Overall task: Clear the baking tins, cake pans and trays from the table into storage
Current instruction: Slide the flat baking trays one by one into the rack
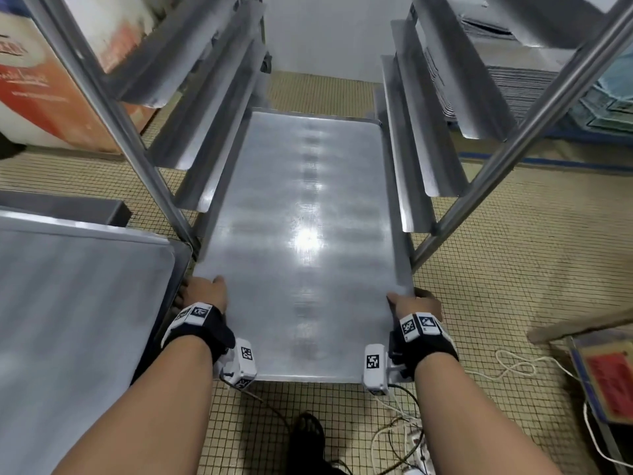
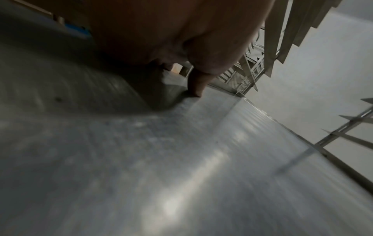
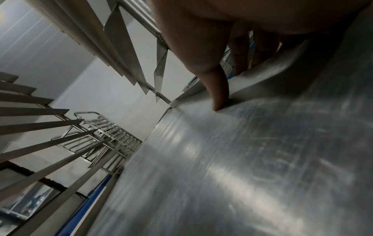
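Note:
A long flat metal baking tray (image 1: pixel 301 241) lies partway inside a steel rack, its far end between the side runners (image 1: pixel 212 132) and its near end sticking out toward me. My left hand (image 1: pixel 205 291) grips the tray's left edge, thumb on top (image 2: pixel 196 83). My right hand (image 1: pixel 414 303) grips the right edge, thumb pressed on the top face (image 3: pixel 219 95) and fingers curled under the rim. The tray's shiny surface (image 2: pixel 181 159) fills both wrist views (image 3: pixel 242 159). Another similar tray (image 1: pixel 75 303) sits on the surface at my left.
The rack's upright posts (image 1: pixel 513 142) and angled runners (image 1: pixel 421 132) flank the tray on both sides. A stack of trays (image 1: pixel 507 84) stands at the right. White cables and a power strip (image 1: pixel 411 437) lie on the tiled floor by my foot (image 1: pixel 306 437). A second rack (image 3: pixel 105 137) stands behind.

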Tool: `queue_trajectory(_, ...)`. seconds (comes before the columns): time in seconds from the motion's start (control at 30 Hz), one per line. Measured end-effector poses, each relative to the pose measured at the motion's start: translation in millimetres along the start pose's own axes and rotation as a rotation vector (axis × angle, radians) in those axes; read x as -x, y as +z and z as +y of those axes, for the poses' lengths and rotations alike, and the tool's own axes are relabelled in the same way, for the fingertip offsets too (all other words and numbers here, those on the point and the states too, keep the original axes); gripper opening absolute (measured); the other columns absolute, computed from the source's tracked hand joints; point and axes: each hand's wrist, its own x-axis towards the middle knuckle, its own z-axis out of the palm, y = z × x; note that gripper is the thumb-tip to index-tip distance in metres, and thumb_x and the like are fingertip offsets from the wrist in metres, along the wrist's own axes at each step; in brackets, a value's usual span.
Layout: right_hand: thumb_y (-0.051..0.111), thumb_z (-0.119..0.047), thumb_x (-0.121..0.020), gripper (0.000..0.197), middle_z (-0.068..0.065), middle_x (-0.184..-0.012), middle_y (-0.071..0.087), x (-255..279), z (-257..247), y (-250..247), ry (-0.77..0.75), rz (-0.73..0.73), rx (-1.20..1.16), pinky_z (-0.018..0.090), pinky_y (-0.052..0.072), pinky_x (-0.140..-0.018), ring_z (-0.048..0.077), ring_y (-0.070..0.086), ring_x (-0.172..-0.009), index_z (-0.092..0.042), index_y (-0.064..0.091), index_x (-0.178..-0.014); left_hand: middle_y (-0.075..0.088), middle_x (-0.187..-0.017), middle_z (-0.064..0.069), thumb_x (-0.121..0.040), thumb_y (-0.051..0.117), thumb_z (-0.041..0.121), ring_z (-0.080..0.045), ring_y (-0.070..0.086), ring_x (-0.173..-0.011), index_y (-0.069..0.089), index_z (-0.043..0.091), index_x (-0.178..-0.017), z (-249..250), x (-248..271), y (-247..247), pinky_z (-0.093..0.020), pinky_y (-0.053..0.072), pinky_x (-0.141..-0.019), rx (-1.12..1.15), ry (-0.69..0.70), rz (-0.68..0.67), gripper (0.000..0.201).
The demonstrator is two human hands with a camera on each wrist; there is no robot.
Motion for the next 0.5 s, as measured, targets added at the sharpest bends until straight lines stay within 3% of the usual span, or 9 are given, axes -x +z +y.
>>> queue_trajectory(0.13,0.077,-0.023,-0.068,0.039,0.009,-0.093,0.073,-6.9,-4.7,5.5,-0.028,-0.003,0.028,0.036,0.059,-0.079,0.03,0.07,-0.081,-0.011,0.068,-0.104,0.028,-0.155,-0.026,-0.097,0.046,0.034,-0.042,0.025,-0.144,0.025,-0.002,-0.15,9.7,2.0,7.2,-0.051,0.016,-0.119,-0.066,0.011,0.056,0.067)
queue_trajectory(0.2,0.077,-0.022,-0.073,0.035,0.009,-0.095,0.071,-7.8,-4.1,7.6,-0.053,0.005,0.055,0.031,0.054,-0.075,0.029,0.067,-0.082,-0.009,0.067,-0.104,0.026,-0.157,-0.025,-0.099,0.044,0.037,-0.041,0.024,-0.144,0.022,-0.001,-0.151,10.0,8.1,10.8,-0.051,0.015,-0.119,-0.113,0.04,0.096,0.068)
queue_trajectory(0.33,0.072,-0.02,-0.08,0.031,0.011,-0.101,0.07,-2.1,1.4,12.8,-0.129,0.019,0.124,0.031,0.052,-0.076,0.029,0.064,-0.084,-0.008,0.063,-0.107,0.012,-0.161,-0.025,-0.099,0.046,0.043,-0.038,0.013,-0.148,0.009,-0.002,-0.155,3.0,22.1,15.2,-0.047,0.008,-0.121,-0.258,0.182,0.098,0.081)
queue_trajectory(0.43,0.069,-0.034,-0.065,0.056,0.01,-0.11,0.065,3.9,9.6,19.6,-0.207,-0.016,0.304,0.043,0.056,-0.085,0.031,0.065,-0.095,-0.014,0.054,-0.115,-0.009,-0.162,-0.025,-0.099,0.044,0.046,-0.038,-0.006,-0.151,0.0,0.002,-0.156,-7.3,36.1,16.9,-0.047,-0.003,-0.121,-0.395,0.297,0.008,0.085)
queue_trajectory(0.5,0.069,-0.04,-0.061,0.075,0.014,-0.132,0.053,12.6,13.8,22.1,-0.251,-0.026,0.527,0.051,0.049,-0.097,0.035,0.054,-0.117,-0.015,0.047,-0.129,-0.019,-0.161,-0.022,-0.099,0.044,0.048,-0.037,-0.017,-0.15,-0.005,0.005,-0.157,-16.4,45.3,16.8,-0.047,-0.005,-0.121,-0.452,0.37,-0.081,0.087)
